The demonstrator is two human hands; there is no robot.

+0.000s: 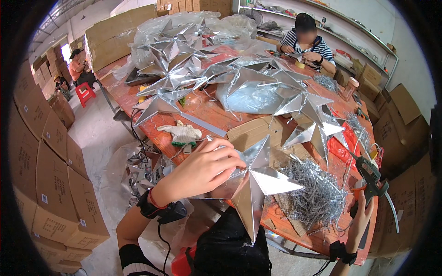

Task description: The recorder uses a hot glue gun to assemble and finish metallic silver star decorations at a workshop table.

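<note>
A shiny silver five-pointed star (pixel 253 184) is tilted toward me at the table's near edge, one point hanging down over my lap. My left hand (pixel 207 165) is closed on its upper left side, fingers lying over a silver point; the thumb is hidden. At the right edge of the table my right hand (pixel 361 214) grips the handle of a dark green glue gun (pixel 368 170), its nozzle pointing up and left, away from the star. A pale glue stick (pixel 392 214) sticks out of its back. Between the two lies a heap of silver tinsel garland (pixel 315 193).
Several silver stars (pixel 175 55) cover the table's far half, some on plastic bags. A knitted work glove (pixel 184 133) lies left of flat cardboard (pixel 251 133). A co-worker (pixel 306 46) sits across the table. Stacked cartons (pixel 50 184) line the left; more boxes (pixel 400 119) stand right.
</note>
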